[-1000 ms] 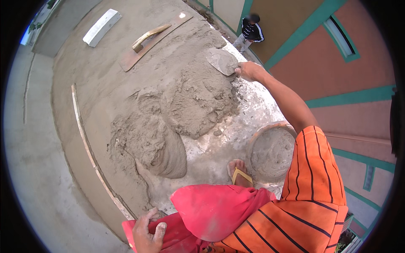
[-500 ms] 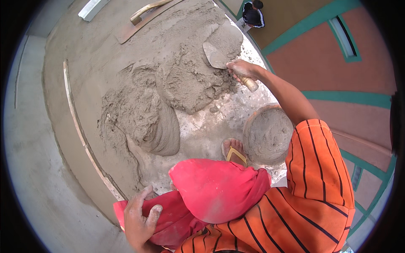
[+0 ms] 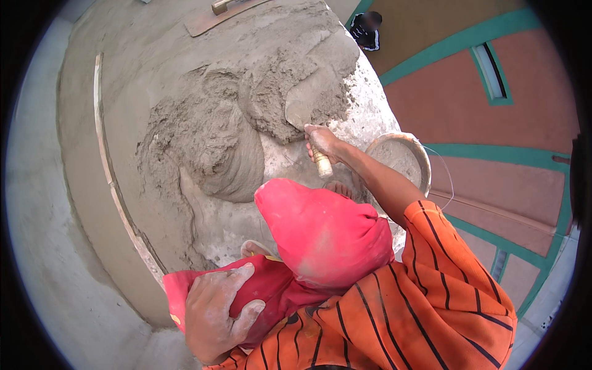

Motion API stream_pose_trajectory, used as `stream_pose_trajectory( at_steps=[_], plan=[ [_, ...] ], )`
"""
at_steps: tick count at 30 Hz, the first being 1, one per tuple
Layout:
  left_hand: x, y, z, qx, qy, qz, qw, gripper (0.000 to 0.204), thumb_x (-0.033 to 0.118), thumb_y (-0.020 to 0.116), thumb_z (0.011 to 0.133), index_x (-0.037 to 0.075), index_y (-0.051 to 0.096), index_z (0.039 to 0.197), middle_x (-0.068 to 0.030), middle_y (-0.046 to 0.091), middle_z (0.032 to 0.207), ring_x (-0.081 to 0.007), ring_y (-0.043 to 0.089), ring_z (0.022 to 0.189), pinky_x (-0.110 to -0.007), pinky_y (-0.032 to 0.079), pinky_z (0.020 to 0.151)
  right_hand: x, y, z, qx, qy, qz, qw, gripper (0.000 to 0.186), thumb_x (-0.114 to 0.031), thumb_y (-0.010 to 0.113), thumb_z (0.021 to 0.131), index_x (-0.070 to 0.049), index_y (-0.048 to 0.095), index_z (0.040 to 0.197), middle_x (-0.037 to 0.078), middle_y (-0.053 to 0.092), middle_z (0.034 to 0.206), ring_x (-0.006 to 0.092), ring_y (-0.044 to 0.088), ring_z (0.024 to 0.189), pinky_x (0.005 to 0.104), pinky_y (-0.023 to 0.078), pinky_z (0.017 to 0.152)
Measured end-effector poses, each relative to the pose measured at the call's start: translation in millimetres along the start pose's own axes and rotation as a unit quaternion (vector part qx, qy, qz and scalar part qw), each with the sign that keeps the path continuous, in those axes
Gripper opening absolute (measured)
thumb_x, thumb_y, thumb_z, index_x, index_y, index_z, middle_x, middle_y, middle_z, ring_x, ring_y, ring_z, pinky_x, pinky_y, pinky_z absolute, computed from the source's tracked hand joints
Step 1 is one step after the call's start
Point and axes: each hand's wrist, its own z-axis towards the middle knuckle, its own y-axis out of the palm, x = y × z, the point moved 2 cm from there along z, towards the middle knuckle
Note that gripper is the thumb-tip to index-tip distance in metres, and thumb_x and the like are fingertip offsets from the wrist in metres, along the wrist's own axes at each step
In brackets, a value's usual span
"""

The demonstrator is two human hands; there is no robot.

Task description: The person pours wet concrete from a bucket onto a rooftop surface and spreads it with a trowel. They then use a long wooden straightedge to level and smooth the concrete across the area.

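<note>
Along the left of the frame, a long thin wooden strip (image 3: 111,179) is seen curving down over the smooth grey ground (image 3: 55,246). At the lower middle, the left hand (image 3: 216,311) is laid flat on a red-clad knee (image 3: 271,290), fingers spread and grasping nothing, dusted with pale powder. Above it, in the centre, a heap of wet mortar (image 3: 216,142) is spread out, ridged and scooped, with a bare toe (image 3: 254,248) showing at its lower edge. At the top middle, a wooden float (image 3: 216,15) is partly cut off by the rim. Right of centre, the right hand (image 3: 324,143) is clenched around the wooden handle of a trowel (image 3: 305,105); the handle's pale end juts out below the fist, while the grey blade extends up and left from the grip, pressed against the upper lump of mortar. Just right of that hand, beyond the forearm in an orange striped sleeve (image 3: 450,271), a round pan (image 3: 404,157) holding mortar is set. At the upper right, another person (image 3: 368,31) is seen, small and far off.
</note>
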Motion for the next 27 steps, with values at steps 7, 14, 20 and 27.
stream_pose_trajectory(
  at_steps=[7, 14, 20, 27],
  plan=[
    [-9, 1, -4, -0.029, 0.040, -0.006, 0.999, 0.049, 0.029, 0.076, 0.077, 0.006, 0.064, 0.119, -0.0091, 0.067, 0.098, -0.0260, 0.062, 0.085, -0.037, 0.046, 0.076, 43, 0, -45, -0.038, 0.013, 0.026, 0.999, 0.031, -0.039, 0.043, 0.102, -0.009, 0.046, 0.093, 0.003, 0.048, 0.063, 0.0140, 0.048, 0.044, 0.0302, 0.045, 0.038],
    [3, -5, -22, -0.035, 0.019, 0.004, 0.999, 0.053, 0.030, 0.077, 0.076, 0.006, 0.063, 0.121, -0.0068, 0.066, 0.101, -0.0241, 0.061, 0.085, -0.035, 0.046, 0.075, 61, 79, 17, -0.083, -0.120, -0.242, 0.959, 0.034, -0.037, 0.044, 0.101, -0.005, 0.053, 0.106, 0.015, 0.060, 0.078, 0.0272, 0.062, 0.067, 0.0442, 0.051, 0.060],
    [1, -3, -24, 0.000, 0.000, 0.019, 1.000, 0.052, 0.027, 0.077, 0.076, 0.006, 0.063, 0.121, -0.0062, 0.066, 0.101, -0.0237, 0.060, 0.084, -0.036, 0.045, 0.075, -22, 23, -57, 0.048, -0.275, -0.606, 0.745, 0.037, -0.033, 0.046, 0.098, 0.001, 0.056, 0.110, 0.027, 0.065, 0.095, 0.0439, 0.063, 0.090, 0.0530, 0.050, 0.079],
    [8, -5, -18, -0.029, 0.011, 0.022, 0.999, 0.052, 0.026, 0.076, 0.077, 0.005, 0.062, 0.122, -0.0060, 0.065, 0.100, -0.0239, 0.059, 0.086, -0.036, 0.045, 0.075, 62, 29, -17, 0.002, -0.056, -0.165, 0.985, 0.036, -0.038, 0.044, 0.102, -0.002, 0.049, 0.098, 0.006, 0.052, 0.065, 0.0182, 0.052, 0.048, 0.0361, 0.045, 0.044]
  ],
)
